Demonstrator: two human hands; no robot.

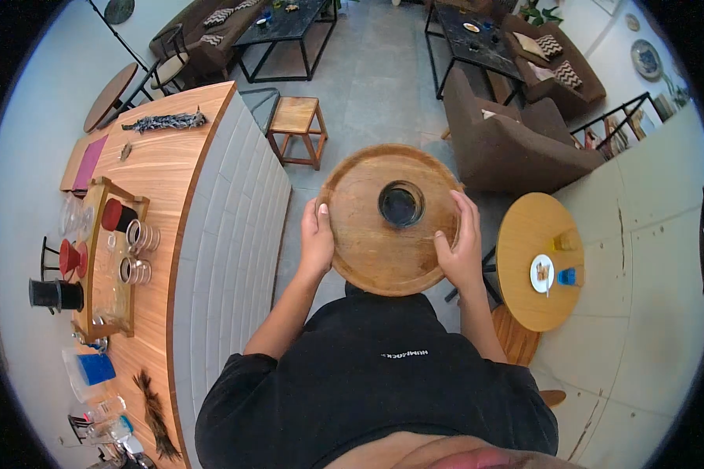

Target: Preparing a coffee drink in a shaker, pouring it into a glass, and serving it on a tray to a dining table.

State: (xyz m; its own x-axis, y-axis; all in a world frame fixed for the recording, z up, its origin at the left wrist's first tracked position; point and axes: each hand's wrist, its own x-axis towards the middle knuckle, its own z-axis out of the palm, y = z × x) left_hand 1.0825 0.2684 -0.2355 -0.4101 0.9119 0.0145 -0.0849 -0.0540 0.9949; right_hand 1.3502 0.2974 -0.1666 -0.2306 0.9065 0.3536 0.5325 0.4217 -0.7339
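Note:
A round wooden tray is held level in front of my body, between both hands. My left hand grips its left rim, the thumb resting over the edge and the fingers mostly hidden below. On the opposite side my right hand clasps the right rim, its thumb lying on the tray's surface. A dark round glass or cup stands on the tray, a little above its middle. Whether it holds a dark liquid or is itself dark, I cannot tell.
A wooden counter with coffee gear on a wooden rack runs along the left. To the right is a round table with a white plate. A wooden stool and a brown armchair flank the grey floor ahead.

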